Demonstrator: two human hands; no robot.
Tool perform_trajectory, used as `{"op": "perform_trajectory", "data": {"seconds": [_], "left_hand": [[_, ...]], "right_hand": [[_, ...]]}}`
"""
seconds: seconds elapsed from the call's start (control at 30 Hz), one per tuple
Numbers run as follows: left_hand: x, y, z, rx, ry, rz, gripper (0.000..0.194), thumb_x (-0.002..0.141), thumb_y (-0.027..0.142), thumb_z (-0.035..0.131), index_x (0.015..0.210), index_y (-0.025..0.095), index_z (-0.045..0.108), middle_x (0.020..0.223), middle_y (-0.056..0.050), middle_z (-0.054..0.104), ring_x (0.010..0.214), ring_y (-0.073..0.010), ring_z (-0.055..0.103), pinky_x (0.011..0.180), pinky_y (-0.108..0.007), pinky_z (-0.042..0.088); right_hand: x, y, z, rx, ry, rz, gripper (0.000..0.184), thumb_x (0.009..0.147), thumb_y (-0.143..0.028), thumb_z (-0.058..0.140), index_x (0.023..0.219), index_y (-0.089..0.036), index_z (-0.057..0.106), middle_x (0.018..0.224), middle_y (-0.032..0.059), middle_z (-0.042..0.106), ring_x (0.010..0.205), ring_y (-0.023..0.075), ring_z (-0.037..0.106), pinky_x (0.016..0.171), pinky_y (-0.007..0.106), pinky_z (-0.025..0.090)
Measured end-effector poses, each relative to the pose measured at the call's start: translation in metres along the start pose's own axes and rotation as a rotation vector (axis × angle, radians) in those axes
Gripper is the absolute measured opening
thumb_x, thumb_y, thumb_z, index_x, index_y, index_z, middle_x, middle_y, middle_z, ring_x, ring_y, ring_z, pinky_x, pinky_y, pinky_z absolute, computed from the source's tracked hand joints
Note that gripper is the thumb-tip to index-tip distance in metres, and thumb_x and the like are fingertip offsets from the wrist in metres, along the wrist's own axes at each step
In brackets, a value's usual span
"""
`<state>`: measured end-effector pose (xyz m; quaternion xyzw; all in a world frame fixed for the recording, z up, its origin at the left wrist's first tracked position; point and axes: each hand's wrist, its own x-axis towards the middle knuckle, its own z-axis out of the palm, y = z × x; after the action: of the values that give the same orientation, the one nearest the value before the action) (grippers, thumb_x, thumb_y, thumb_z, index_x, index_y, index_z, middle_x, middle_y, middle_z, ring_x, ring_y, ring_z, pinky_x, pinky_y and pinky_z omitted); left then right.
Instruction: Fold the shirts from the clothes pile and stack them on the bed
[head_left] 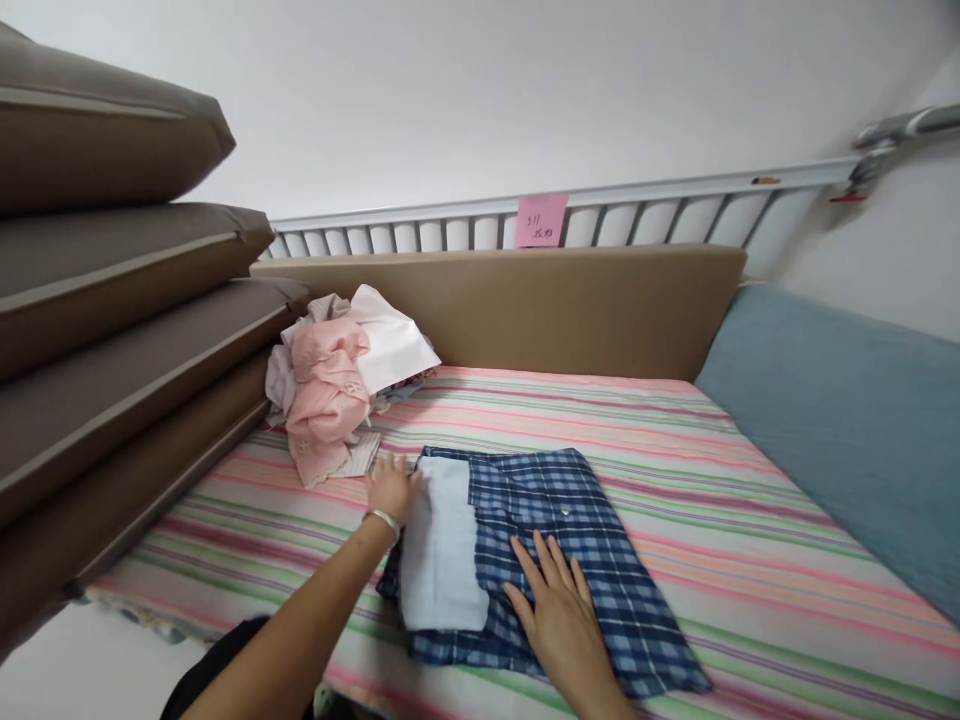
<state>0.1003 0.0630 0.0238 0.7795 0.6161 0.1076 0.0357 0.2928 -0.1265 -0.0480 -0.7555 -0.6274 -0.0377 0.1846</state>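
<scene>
A blue plaid cloth (532, 480) with a small pale spot near its middle lies flat on the striped sheet. Along its left side rests a light blue piece of fabric (442, 550) with a slightly uneven right edge. My left hand (394, 488), with a silver bangle at the wrist, is at the upper left edge of these fabrics. Its fingers look stretched out and a little blurred; firm contact is hard to judge. Palm down on the plaid, my right hand (561, 615) has its fingers spread.
Several brown cushions (127, 240) are stacked at the left. A heap of pink clothing (326, 385) with a white sheet (390, 340) sits behind my left hand. A brown board (570, 310), radiator (435, 236) and pink note (541, 220) stand behind; a blue-grey panel (840, 430) is at right.
</scene>
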Motion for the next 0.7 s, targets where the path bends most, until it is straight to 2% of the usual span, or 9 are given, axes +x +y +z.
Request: {"op": "perform_trajectory", "data": {"seconds": [0.07,0.13,0.23,0.3,0.4,0.47,0.57,0.63,0.7], "left_hand": [[0.004,0.003,-0.011,0.002,0.108,-0.029,0.045,0.089,0.038,0.036,0.129,0.018,0.043,0.141,-0.013,0.035,0.132,-0.0293,0.025,0.102,-0.055,0.026],[-0.012,0.023,-0.017,-0.024,0.122,0.141,0.045,0.089,0.037,0.036,0.131,0.02,0.041,0.143,-0.009,0.031,0.134,-0.0268,0.02,0.105,-0.052,0.022],[-0.054,0.07,-0.009,-0.109,-0.011,0.458,0.049,0.088,0.04,0.039,0.134,0.026,0.035,0.146,-0.004,0.025,0.136,-0.0255,0.015,0.107,-0.054,0.017],[-0.077,0.095,0.0,-0.178,-0.097,0.536,0.051,0.088,0.043,0.037,0.136,0.027,0.032,0.146,-0.003,0.024,0.136,-0.0259,0.014,0.106,-0.056,0.017],[-0.09,0.113,0.007,-0.264,-0.161,0.437,0.052,0.088,0.04,0.036,0.136,0.019,0.033,0.146,-0.009,0.025,0.135,-0.0285,0.015,0.106,-0.057,0.019],[-0.087,0.116,0.007,-0.349,-0.156,0.378,0.054,0.088,0.038,0.036,0.136,0.014,0.032,0.145,-0.012,0.024,0.135,-0.0286,0.016,0.107,-0.053,0.021],[-0.071,0.123,0.007,-0.532,-0.082,0.385,0.055,0.089,0.037,0.032,0.137,0.009,0.029,0.146,-0.013,0.022,0.135,-0.024,0.016,0.109,-0.044,0.022],[-0.056,0.131,0.012,-0.632,-0.037,0.377,0.056,0.09,0.038,0.031,0.137,0.008,0.029,0.145,-0.015,0.023,0.135,-0.0223,0.017,0.11,-0.041,0.023],[-0.041,0.141,0.023,-0.66,-0.049,0.333,0.057,0.089,0.039,0.032,0.136,0.006,0.03,0.144,-0.017,0.025,0.135,-0.0237,0.019,0.109,-0.041,0.024]], "right_hand": [[0.002,-0.003,-0.003,0.022,-0.019,0.013,0.056,0.083,-0.057,0.035,0.133,-0.031,0.038,0.14,0.0073,0.036,0.131,0.027,0.027,0.104,0.052,0.025],[0.005,-0.008,-0.007,0.051,-0.049,0.033,0.056,0.082,-0.058,0.036,0.131,-0.03,0.042,0.139,0.008,0.038,0.131,0.0279,0.028,0.104,0.052,0.026],[0.012,-0.011,-0.017,0.118,-0.078,0.038,0.05,0.085,-0.051,0.033,0.125,-0.025,0.05,0.135,0.0086,0.043,0.128,0.0268,0.034,0.103,0.052,0.027],[0.018,-0.002,-0.028,0.169,-0.037,0.033,0.046,0.088,-0.044,0.029,0.119,-0.023,0.055,0.132,0.0077,0.047,0.126,0.0244,0.037,0.104,0.05,0.026],[0.024,0.035,-0.046,0.221,0.139,0.161,0.049,0.085,-0.045,0.03,0.113,-0.018,0.059,0.129,0.0104,0.05,0.123,0.0246,0.04,0.105,0.047,0.027],[0.024,0.069,-0.057,0.27,0.183,0.368,0.055,0.081,-0.051,0.033,0.112,-0.013,0.058,0.125,0.0144,0.053,0.117,0.0266,0.046,0.101,0.044,0.033],[0.018,0.112,-0.065,0.407,0.0,0.69,0.061,0.073,-0.057,0.039,0.112,-0.012,0.056,0.113,0.015,0.06,0.103,0.0269,0.057,0.091,0.041,0.042],[0.013,0.126,-0.066,0.468,-0.131,0.782,0.059,0.07,-0.059,0.042,0.105,-0.015,0.059,0.107,0.0127,0.064,0.097,0.0264,0.06,0.089,0.04,0.044],[0.011,0.129,-0.065,0.459,-0.196,0.779,0.055,0.067,-0.061,0.045,0.096,-0.017,0.063,0.101,0.0115,0.067,0.095,0.027,0.061,0.089,0.039,0.044]]}}
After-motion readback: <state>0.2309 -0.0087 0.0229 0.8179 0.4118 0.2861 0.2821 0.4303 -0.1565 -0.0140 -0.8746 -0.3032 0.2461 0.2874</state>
